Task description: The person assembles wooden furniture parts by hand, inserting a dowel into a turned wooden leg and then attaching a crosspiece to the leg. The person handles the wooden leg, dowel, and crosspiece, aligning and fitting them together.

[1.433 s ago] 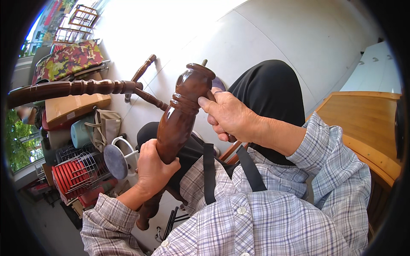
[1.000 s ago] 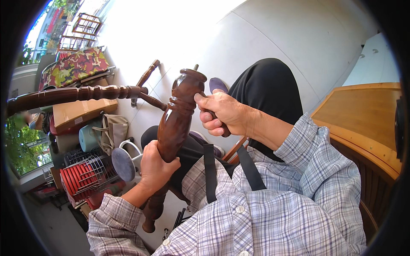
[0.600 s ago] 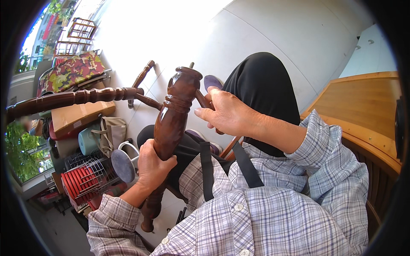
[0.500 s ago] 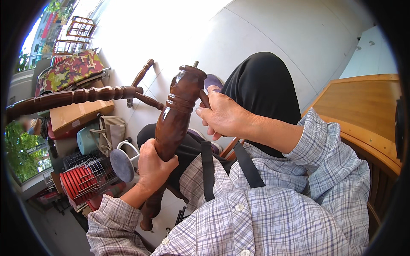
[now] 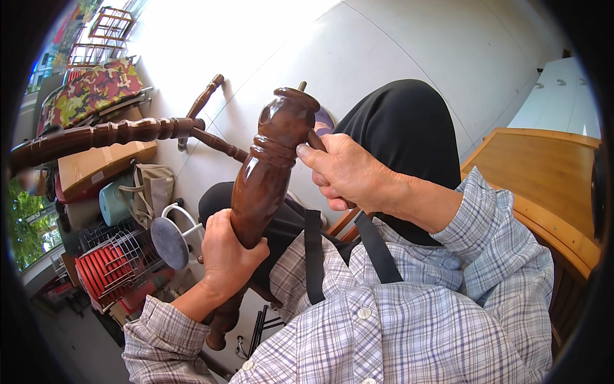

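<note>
A dark brown turned wooden post (image 5: pixel 261 189) with a bulbous top stands tilted in front of me. A short metal bolt (image 5: pixel 302 86) sticks up from its top end, and a round hole shows in its side. My left hand (image 5: pixel 231 251) is wrapped round the post's lower part. My right hand (image 5: pixel 348 169) is closed round a slim dark wooden rod (image 5: pixel 316 141), whose far end meets the side of the post just under its top; whether it sits in a hole is hidden. Another turned wooden bar (image 5: pixel 225 146) runs behind the post.
A long turned rail (image 5: pixel 109 133) reaches in from the left. Beyond it lie a cardboard box (image 5: pixel 96 171), a beige bag (image 5: pixel 153 189) and a camouflage-patterned cloth (image 5: pixel 93 93). A round grey-topped stool (image 5: pixel 170 243) and a red-coiled heater-like wire cage (image 5: pixel 105 272) stand lower left; wooden furniture (image 5: pixel 543 160) is at right.
The whole view has shifted slightly. The post's top has moved a little right, and more of the rod's near end shows below my right fingers. Both hands keep their hold.
</note>
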### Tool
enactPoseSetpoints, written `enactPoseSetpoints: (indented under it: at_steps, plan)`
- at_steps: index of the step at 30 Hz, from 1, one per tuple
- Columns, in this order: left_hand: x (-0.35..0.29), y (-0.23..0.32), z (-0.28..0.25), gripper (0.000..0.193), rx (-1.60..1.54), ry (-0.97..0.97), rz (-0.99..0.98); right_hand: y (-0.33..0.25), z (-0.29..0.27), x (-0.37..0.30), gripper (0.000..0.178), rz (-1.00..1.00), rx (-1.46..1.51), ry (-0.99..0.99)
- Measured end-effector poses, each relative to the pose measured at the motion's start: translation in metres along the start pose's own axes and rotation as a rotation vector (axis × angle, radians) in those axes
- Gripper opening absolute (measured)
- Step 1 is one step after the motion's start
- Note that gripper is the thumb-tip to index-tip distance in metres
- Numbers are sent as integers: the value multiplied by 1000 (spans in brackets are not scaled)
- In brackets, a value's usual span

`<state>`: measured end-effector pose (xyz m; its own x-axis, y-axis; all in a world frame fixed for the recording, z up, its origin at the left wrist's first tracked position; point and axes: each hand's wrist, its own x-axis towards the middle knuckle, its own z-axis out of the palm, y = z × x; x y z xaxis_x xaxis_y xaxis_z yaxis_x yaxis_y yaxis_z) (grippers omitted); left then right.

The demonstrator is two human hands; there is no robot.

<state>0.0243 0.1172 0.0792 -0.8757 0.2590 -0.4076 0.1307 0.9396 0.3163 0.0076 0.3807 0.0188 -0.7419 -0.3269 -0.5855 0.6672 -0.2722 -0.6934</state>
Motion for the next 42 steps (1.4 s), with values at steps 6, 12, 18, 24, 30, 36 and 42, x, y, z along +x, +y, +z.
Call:
enactPoseSetpoints:
  at_steps: [6,12,18,24,30,36,42]
  plan:
    - [-3,-1,3,52,-19,10,-13,-4,0,-4,25,51,179,-66]
    - [-1,0,3,52,61,20,-20,8,-9,5,26,50,338,-156]
    - [-3,5,3,52,101,28,-37,19,-13,11,25,27,350,-208]
    - [-4,1,6,60,161,51,-56,28,-15,13,26,-22,408,-260]
    - [0,5,5,60,147,11,-45,25,-33,1,60,-104,198,-184]
    - [2,0,-5,60,13,-139,-68,9,-49,-9,83,-234,37,9]
    - [-2,-3,-12,61,97,-207,103,0,-43,43,85,-223,131,47]
